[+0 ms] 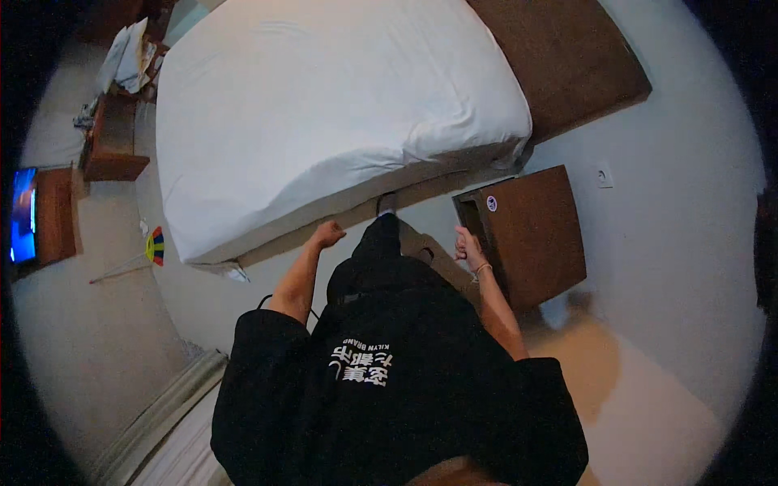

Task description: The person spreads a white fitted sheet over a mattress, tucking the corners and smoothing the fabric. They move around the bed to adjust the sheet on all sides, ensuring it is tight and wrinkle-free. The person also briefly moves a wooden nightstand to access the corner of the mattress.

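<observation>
"What can't you see from here?"

"The person's legs. The black shirt covers most of them, and only one dark leg and a foot stick out toward the bed. The far end of the bed is cut off at the top. The stuff piled on the small table in the corner is too blurry to name."

"What are the hands doing?"

"The left hand is curled into a loose fist, close to the edge of the bed. I can't tell if it touches the sheet or holds anything. The right hand is curled up too, right by the corner of the brown nightstand. It looks empty, but the fingers are too small to be sure."

"Where is the nightstand?"

"It stands against the white wall, just beside the bed, on the person's right. The bed's long side runs from the lower left up to the headboard at the upper right."

"Anything else?"

"A glowing blue screen at the far left, half cut off."
</observation>
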Demonstrator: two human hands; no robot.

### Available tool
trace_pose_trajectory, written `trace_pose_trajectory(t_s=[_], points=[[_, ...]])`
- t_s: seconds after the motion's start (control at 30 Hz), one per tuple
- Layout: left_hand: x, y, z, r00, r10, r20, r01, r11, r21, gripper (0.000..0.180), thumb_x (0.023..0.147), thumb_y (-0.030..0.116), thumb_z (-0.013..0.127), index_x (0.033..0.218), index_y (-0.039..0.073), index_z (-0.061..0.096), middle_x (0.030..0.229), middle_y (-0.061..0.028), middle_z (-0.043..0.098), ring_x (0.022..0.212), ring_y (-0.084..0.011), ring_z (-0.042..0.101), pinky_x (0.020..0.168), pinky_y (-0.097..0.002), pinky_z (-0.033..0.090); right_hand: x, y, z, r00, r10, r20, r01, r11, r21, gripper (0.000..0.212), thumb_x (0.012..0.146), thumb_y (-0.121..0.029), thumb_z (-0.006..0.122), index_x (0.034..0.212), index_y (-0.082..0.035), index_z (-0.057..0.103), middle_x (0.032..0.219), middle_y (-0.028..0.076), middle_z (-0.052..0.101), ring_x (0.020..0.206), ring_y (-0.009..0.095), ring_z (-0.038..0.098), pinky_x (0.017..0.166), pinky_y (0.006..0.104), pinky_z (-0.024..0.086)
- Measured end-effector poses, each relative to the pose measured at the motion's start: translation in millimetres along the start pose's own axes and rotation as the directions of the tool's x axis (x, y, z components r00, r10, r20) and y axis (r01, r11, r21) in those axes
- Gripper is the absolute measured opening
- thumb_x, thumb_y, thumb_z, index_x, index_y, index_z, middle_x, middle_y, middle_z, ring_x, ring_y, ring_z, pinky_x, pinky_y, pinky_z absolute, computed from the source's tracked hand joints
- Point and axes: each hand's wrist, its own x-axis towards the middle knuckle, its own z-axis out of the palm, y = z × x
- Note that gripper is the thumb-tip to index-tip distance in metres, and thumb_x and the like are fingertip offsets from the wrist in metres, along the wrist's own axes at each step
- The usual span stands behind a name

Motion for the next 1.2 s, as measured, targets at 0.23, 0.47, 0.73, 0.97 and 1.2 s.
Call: trace_pose_trajectory(t_s=[0.23,0.47,0.73,0.97,1.2], points=[[63.1,-13.8,-65.6,0.965,-0.067,-0.252,0.142,0.947,0.290,0.042,0.075,0.030,0.066,0.106,0.004,0.054,0.113,-0.0188,0.056,0.106,-0.0371,0.054,0.083,-0.0462,0.047,11.1,28.7,11.9,0.998,0.069,-0.007,-0.068,0.996,0.062,0.053,0.083,-0.050,0.054,0.050,-0.017,0.029,0.047,-0.003,0.027,0.039,0.011,0.031,0.047,0.0310,0.041],[137.7,-47.5,-103.2,0.873,0.163,-0.460,0.133,0.828,0.545,0.044,0.071,0.016,0.066,0.111,0.009,0.050,0.111,-0.0123,0.050,0.099,-0.0318,0.054,0.076,-0.0451,0.049,95.4,28.6,92.5,0.981,0.185,-0.059,-0.193,0.964,-0.184,0.043,0.087,-0.042,0.055,0.059,-0.013,0.042,0.053,-0.002,0.036,0.045,0.010,0.038,0.048,0.0304,0.042],[199.5,-84.7,-118.5,0.855,0.368,-0.366,-0.200,0.884,0.422,0.031,0.076,0.012,0.057,0.107,0.010,0.054,0.100,-0.0116,0.058,0.090,-0.0325,0.058,0.073,-0.0427,0.050,273.6,-37.0,263.4,0.978,0.170,-0.121,-0.167,0.985,0.033,0.046,0.087,-0.045,0.055,0.107,-0.004,0.058,0.095,0.011,0.062,0.088,0.025,0.061,0.075,0.0408,0.049],[203.0,-77.0,-165.1,0.888,0.446,-0.117,-0.390,0.861,0.326,0.025,0.069,0.018,0.065,0.093,0.012,0.058,0.095,-0.0094,0.060,0.085,-0.0324,0.059,0.070,-0.0430,0.051,371.3,-39.3,298.9,0.930,0.214,-0.299,-0.189,0.976,0.113,0.037,0.083,-0.035,0.064,0.099,-0.003,0.055,0.078,0.009,0.060,0.069,0.020,0.062,0.058,0.0363,0.050],[191.7,-85.8,-126.3,0.908,0.297,-0.297,-0.116,0.857,0.501,0.037,0.065,0.021,0.070,0.094,0.007,0.054,0.102,-0.0114,0.056,0.094,-0.0287,0.055,0.068,-0.0424,0.050,333.0,-43.8,300.2,0.971,0.134,-0.196,-0.086,0.968,0.235,0.032,0.082,-0.030,0.064,0.095,-0.002,0.056,0.083,0.008,0.059,0.076,0.021,0.063,0.061,0.0380,0.052]])
